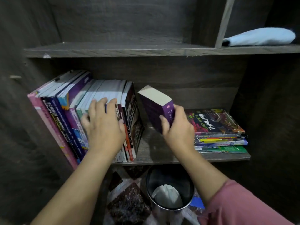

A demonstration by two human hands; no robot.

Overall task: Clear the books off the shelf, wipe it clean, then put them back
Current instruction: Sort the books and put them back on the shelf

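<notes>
While my left hand (103, 125) lies on the row of upright, left-leaning books (65, 114), fingers spread fairly flat over the top edges and thumb on the spines, my right hand (177, 127) grips a thick purple paperback with cream page edges (154, 106). Thumb on the cover, fingers wrapped round the spine. Paperback is tilted, top leaning left, in the gap between the row and a flat stack of colourful books (219, 127) at the right end of the dark wood-grain shelf (154, 153). Can't tell if its lower corner touches the board. Folded light-blue cloth (259, 37) sits on the upper shelf (113, 50), right compartment. Black round bin with white liner (170, 187) stands below.
</notes>
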